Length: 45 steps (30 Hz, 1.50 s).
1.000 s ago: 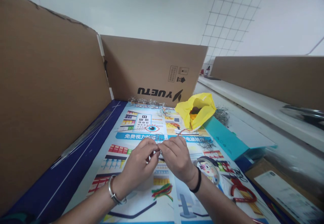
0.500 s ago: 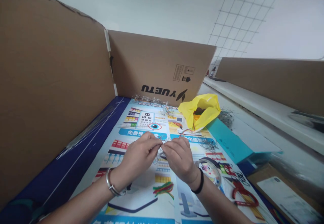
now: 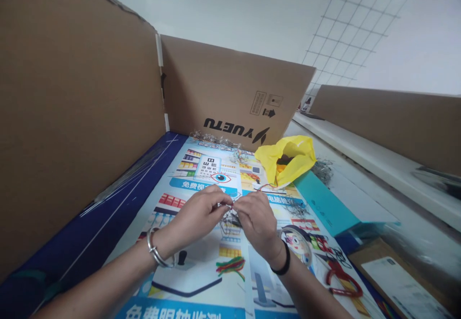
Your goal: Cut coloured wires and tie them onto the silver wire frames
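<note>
A rounded, shiny silver bangle [image 3: 155, 256] with a small raised detail is being worn at the wrist [image 3: 163, 243] of the left hand [image 3: 200, 217]. A narrow black band [image 3: 286, 260] is being worn around the right hand's wrist, the right hand [image 3: 258, 224] and both forearms [image 3: 95, 275] being left bare.

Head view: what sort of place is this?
Probably a makeshift craft workspace: cardboard panels border a printed poster spread as the work surface, with coloured strands and a red-handled tool lying there.
</note>
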Each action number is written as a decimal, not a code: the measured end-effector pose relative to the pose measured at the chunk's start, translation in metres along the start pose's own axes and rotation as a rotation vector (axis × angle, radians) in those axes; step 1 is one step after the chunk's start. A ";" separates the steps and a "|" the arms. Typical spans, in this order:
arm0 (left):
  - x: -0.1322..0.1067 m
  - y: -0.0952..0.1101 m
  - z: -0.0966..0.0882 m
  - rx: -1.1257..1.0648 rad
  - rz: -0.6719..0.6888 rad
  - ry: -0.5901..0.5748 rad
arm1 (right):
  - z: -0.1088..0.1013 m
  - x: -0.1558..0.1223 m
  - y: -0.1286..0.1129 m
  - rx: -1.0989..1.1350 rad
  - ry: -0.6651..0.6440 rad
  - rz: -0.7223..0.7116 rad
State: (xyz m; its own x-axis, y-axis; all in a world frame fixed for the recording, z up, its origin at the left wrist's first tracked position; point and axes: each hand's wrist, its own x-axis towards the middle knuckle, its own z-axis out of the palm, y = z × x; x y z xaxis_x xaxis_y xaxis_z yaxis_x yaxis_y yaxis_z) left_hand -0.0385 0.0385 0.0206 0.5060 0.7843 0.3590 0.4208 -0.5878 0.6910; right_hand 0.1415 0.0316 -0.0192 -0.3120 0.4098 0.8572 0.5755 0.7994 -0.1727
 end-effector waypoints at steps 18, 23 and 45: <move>0.005 -0.014 0.003 -0.071 -0.022 -0.069 | -0.002 0.006 0.001 0.086 -0.149 0.089; 0.004 -0.010 0.002 -0.030 -0.123 -0.065 | 0.000 0.006 0.002 0.068 -0.201 0.033; -0.007 -0.010 0.011 0.605 -0.030 -0.130 | -0.004 0.005 -0.007 -0.274 -0.422 -0.041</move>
State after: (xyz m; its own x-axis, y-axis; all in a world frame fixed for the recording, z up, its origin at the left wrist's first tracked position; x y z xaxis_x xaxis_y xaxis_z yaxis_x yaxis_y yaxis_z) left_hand -0.0380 0.0365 0.0041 0.5587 0.7942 0.2390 0.7695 -0.6038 0.2079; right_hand 0.1389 0.0259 -0.0115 -0.5842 0.5677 0.5800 0.7161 0.6968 0.0393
